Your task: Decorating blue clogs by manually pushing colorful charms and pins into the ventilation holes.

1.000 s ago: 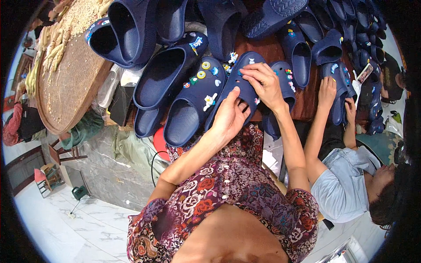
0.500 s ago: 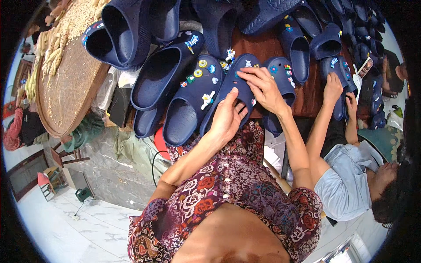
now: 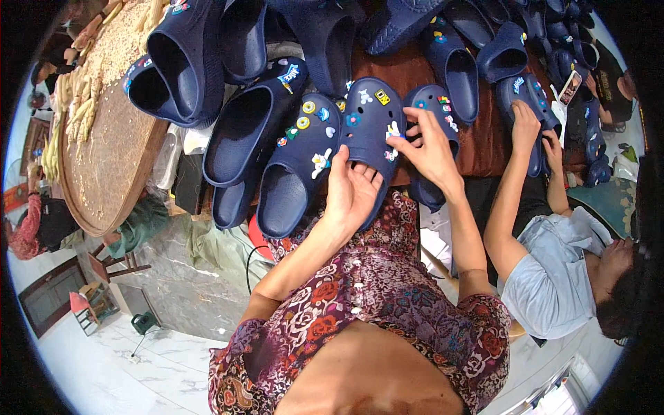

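Observation:
A navy clog (image 3: 372, 135) with a white bear, a blue flower and a yellow charm on its upper lies in front of me. My left hand (image 3: 353, 190) grips its opening, fingers tucked inside and thumb on the rim. My right hand (image 3: 430, 149) is at its right side, index finger and thumb apart. The thumb tip is against a small white charm (image 3: 393, 129) on the upper. Left of this clog is another charm-covered clog (image 3: 294, 155). To the right stands a third decorated clog (image 3: 430, 104), partly behind my right hand.
More navy clogs (image 3: 242, 131) crowd the brown tabletop (image 3: 477, 149). A round woven tray (image 3: 104, 159) with corn cobs and kernels is at the left. At the right, a co-worker's hand (image 3: 526, 128) rests on another clog. A phone (image 3: 570, 88) is beyond it.
The clog has turned more upright, showing more of its upper. My right hand has come down and right from the top of the clog to its side. My left hand keeps its hold.

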`<control>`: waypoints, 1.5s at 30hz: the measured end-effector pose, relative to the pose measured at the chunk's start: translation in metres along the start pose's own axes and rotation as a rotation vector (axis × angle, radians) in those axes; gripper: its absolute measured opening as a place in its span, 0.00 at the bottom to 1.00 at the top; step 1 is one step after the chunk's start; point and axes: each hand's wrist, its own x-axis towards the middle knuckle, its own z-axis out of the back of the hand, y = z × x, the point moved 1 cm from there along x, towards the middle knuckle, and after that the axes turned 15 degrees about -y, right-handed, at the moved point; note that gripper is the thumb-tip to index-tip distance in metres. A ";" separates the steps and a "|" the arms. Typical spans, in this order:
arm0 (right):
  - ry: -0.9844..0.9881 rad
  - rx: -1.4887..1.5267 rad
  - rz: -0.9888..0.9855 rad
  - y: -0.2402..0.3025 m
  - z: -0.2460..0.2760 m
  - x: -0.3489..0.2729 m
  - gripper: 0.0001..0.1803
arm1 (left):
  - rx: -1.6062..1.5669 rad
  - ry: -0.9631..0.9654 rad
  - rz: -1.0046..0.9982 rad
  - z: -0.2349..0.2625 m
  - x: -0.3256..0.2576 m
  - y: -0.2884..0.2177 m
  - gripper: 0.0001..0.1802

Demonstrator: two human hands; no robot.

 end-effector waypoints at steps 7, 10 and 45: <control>-0.027 0.011 -0.050 -0.004 -0.011 -0.005 0.41 | 0.140 0.032 -0.107 -0.012 0.010 0.009 0.25; -0.030 0.045 -0.056 -0.005 -0.013 -0.010 0.41 | 0.182 0.072 -0.068 -0.006 0.021 0.014 0.22; -0.127 -0.079 0.288 -0.030 -0.036 0.053 0.17 | 0.030 0.008 -0.139 0.006 -0.018 0.005 0.28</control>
